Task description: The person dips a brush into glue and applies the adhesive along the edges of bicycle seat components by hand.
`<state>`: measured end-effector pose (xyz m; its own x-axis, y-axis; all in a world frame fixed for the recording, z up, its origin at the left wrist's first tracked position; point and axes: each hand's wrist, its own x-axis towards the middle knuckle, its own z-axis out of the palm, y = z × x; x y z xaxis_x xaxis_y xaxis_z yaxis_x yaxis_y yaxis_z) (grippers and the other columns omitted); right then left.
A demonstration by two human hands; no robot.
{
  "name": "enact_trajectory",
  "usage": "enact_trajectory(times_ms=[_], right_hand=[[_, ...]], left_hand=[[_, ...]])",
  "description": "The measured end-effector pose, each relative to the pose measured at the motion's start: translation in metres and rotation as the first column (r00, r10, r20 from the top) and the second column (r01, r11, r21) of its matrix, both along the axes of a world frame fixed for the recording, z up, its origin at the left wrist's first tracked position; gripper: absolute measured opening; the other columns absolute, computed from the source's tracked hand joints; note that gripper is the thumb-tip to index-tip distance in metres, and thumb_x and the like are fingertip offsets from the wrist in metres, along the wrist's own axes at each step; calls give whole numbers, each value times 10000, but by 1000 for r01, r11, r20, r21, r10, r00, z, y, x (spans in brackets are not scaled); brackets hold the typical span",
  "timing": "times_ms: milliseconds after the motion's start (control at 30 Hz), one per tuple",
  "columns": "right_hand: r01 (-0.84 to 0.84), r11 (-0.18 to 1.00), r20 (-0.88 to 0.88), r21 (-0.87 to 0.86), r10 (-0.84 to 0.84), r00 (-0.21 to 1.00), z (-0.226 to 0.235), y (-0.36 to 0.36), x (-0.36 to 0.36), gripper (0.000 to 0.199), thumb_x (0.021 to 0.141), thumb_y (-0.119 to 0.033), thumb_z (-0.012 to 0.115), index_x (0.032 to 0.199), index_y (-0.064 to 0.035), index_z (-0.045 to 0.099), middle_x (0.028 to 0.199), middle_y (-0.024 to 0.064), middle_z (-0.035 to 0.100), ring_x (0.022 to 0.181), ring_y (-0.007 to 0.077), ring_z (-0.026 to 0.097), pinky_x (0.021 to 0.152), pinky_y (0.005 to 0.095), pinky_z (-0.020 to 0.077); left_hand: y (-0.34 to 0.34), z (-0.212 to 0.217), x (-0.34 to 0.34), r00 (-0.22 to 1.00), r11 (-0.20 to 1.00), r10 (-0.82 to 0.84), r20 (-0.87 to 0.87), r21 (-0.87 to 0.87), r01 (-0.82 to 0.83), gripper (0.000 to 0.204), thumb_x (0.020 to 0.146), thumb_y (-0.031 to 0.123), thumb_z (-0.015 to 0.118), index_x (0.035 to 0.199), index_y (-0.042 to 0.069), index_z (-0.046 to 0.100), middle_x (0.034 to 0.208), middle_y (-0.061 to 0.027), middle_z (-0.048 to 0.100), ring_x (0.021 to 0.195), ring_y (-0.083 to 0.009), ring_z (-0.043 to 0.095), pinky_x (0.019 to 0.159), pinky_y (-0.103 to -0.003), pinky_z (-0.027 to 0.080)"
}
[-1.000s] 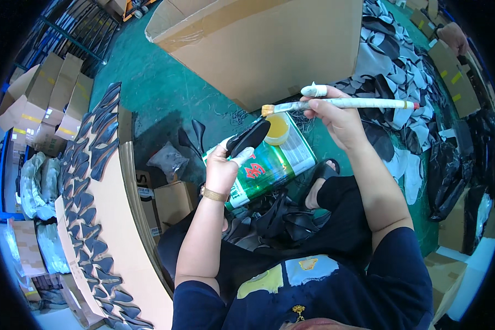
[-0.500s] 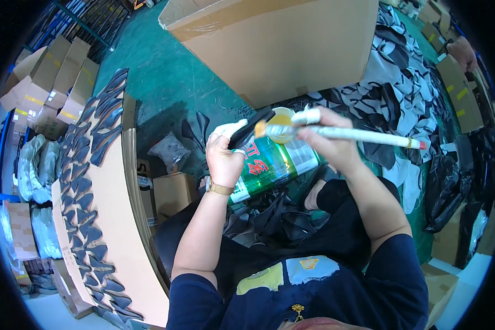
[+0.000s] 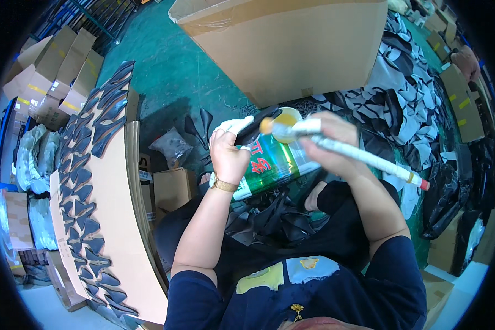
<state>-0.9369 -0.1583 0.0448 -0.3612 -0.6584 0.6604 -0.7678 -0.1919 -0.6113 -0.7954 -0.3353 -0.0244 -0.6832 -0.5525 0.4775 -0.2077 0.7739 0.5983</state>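
Note:
My left hand, with white coverings on some fingers and a watch at the wrist, grips a dark, curved, flexible-looking piece above the green tin can. In my right hand is a brush with a long, white-wrapped handle and a red end. Its bristle end points left, close to the dark piece; motion blur hides whether they touch. Just behind the brush sits a round container of yellowish liquid, at the can's far side. Similar dark pieces lie heaped in front of my lap.
To the left, a cardboard-topped stack carries rows of dark curved pieces. A big carton stands ahead. Grey and black pieces pile up at the right. A small box and a plastic bag sit left of my knees.
The brush handle has tilted, its red end swinging lower and to the right. My right hand has shifted slightly; my left hand still holds the dark piece in nearly the same place.

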Motion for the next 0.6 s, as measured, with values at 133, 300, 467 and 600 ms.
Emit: enact_trajectory(times_ms=[133, 300, 467, 600], right_hand=[[120, 993, 340, 12, -117, 933, -5, 12, -30, 173, 766, -12, 641, 937, 11, 660, 858, 94, 654, 730, 147, 630, 679, 254, 512], [-85, 996, 784, -23, 71, 616, -15, 13, -33, 202, 838, -41, 614, 1026, 32, 627, 929, 92, 649, 810, 135, 620, 710, 255, 514], [-23, 998, 793, -50, 54, 607, -12, 14, -37, 209, 833, -32, 612, 1033, 27, 628, 927, 93, 649, 810, 131, 618, 722, 248, 508], [-150, 978, 735, 145, -5, 678, -18, 8, -35, 191, 833, -38, 605, 1013, 20, 629, 908, 93, 647, 781, 120, 610, 713, 245, 501]], left_hand=[[-2, -1, -1, 988, 989, -56, -144, 126, 74, 402, 667, -31, 738, 1046, 87, 673, 1017, -82, 660, 951, -232, 600, 860, -314, 463], [0, 2, -3, 973, 956, -69, -222, 265, 128, 387, 670, -14, 758, 1036, 80, 676, 1000, -76, 664, 926, -210, 617, 837, -301, 480], [-2, -6, -4, 962, 888, -93, -257, 417, 197, 360, 711, 13, 766, 1048, 76, 657, 1005, -56, 659, 933, -168, 610, 845, -290, 479], [-2, -1, -2, 941, 562, -61, -332, 768, 307, 346, 757, 6, 735, 1082, 77, 641, 1037, -21, 654, 959, -147, 606, 861, -289, 474]])
